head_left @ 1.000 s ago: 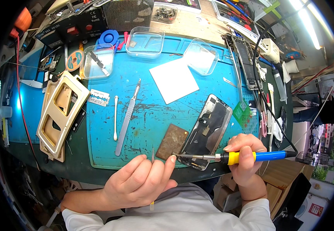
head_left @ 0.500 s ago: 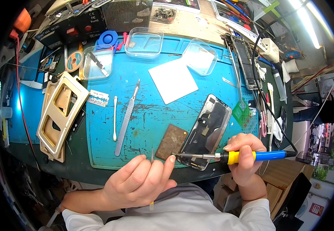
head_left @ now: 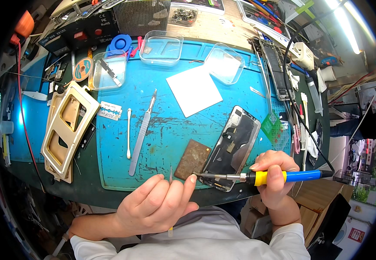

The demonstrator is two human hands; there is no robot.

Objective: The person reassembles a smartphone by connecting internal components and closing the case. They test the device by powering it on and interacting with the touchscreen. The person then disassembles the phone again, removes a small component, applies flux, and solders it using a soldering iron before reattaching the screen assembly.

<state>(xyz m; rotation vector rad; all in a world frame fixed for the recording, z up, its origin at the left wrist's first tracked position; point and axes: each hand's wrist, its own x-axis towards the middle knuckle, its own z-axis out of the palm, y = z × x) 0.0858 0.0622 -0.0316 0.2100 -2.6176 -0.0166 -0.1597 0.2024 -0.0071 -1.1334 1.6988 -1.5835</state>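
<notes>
My right hand (head_left: pixel 275 177) is closed around the yellow and blue grip of a soldering iron (head_left: pixel 304 175). The iron points left, its metal tip over the lower edge of a phone screen assembly (head_left: pixel 235 141), beside my left index fingertip. A slim pointed tool (head_left: pixel 171 173) stands in my closed left hand (head_left: pixel 157 203); its fine tip shows above the fingers and a yellowish end below. The hand hides its middle, so I cannot tell its exact kind. Touching or close to the screen's left side lies a brown metal plate (head_left: pixel 192 159). The exact spot under the iron's tip is too small to make out.
On the blue mat (head_left: pixel 162 125) lie a scalpel (head_left: pixel 141 141), a cotton swab (head_left: pixel 129 134), a razor blade (head_left: pixel 110 111) and a white square pad (head_left: pixel 194 91). Gold frames (head_left: pixel 68 130) stand left. Clear plastic boxes (head_left: pixel 162 47) sit behind. The iron's black cable (head_left: pixel 302 121) loops at right.
</notes>
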